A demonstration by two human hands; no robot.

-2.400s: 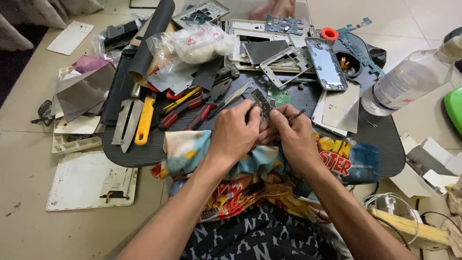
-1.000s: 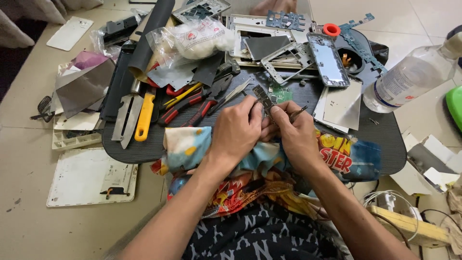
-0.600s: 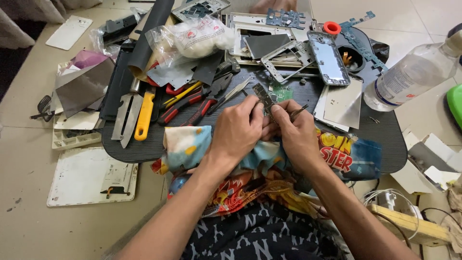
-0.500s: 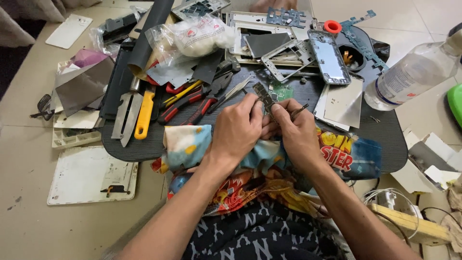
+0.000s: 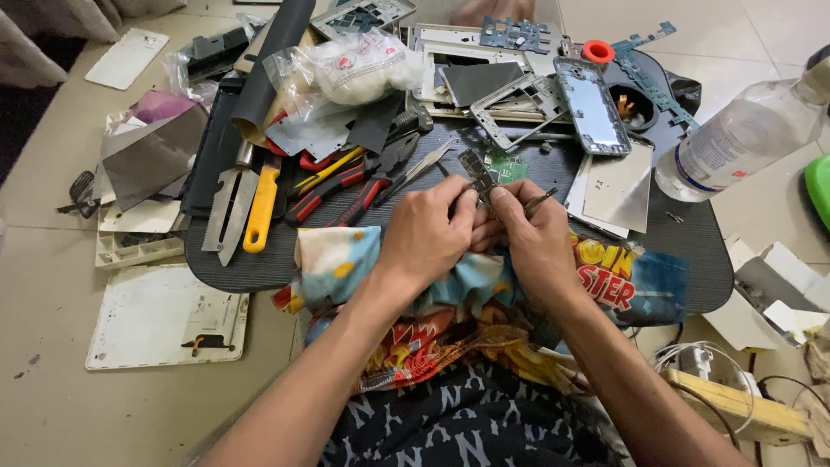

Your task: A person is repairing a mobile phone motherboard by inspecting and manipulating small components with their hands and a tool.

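Cluttered black tray [image 5: 259,268]; left hand [image 5: 428,238] pinching circuit board [image 5: 475,169], right hand [image 5: 536,238] gripping tweezers [image 5: 538,201].

my dark oval tray [image 5: 259,268] sits on the tiled floor [image 5: 52,380]. on it: red pliers [image 5: 333,186] & yellow-handled knife [image 5: 262,203] toward its left edge, phone frame [image 5: 592,104] at far edge, clear bottle [image 5: 735,143] at right edge, colourful cloth [image 5: 640,281] over near edge.

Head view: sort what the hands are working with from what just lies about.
In hand:
left hand and right hand
small circuit board
tweezers

Lying about:
red-handled pliers
yellow-handled knife
phone frame
clear plastic bottle
white back cover
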